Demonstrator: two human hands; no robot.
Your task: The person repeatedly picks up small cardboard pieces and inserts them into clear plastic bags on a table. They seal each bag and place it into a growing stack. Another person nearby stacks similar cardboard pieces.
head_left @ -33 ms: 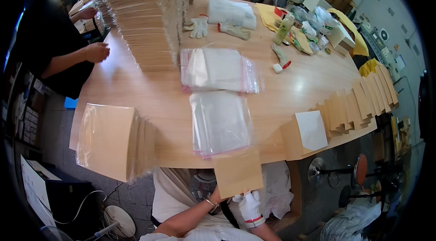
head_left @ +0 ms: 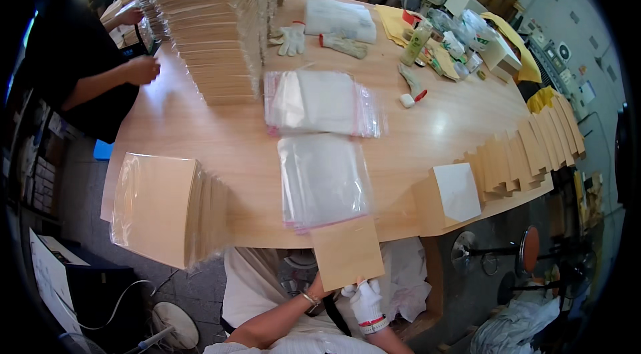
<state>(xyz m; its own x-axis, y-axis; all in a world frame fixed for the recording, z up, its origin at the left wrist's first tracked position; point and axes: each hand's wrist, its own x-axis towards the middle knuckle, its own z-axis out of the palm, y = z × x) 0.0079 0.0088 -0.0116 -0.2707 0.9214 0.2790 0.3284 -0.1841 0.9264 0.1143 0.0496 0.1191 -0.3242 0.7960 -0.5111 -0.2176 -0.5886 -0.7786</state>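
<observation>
A square brown cardboard sheet [head_left: 348,252] tilts over the table's near edge, its far end overlapping the clear plastic bags [head_left: 324,180]. My right hand [head_left: 365,298], in a white glove, is closed on the sheet's near edge, with fingertips showing on top. The bare left hand [head_left: 318,288], with a bracelet at its wrist, reaches under the sheet's lower left corner; its fingers are hidden there. The bags lie in a flat pile with pink-edged openings toward me. A second pile of clear bags [head_left: 320,104] lies just beyond.
Bagged brown sheets [head_left: 157,207] stand at left, a brown stack with a white top [head_left: 457,192] at right, beside fanned sheets [head_left: 527,154]. A tall bagged stack [head_left: 200,27] rises at far left near another person's hand [head_left: 141,70]. Gloves [head_left: 344,46] and clutter lie farther back.
The other person's nearer hand at the left is slightly higher. The cardboard sheet and my hands show almost no movement.
</observation>
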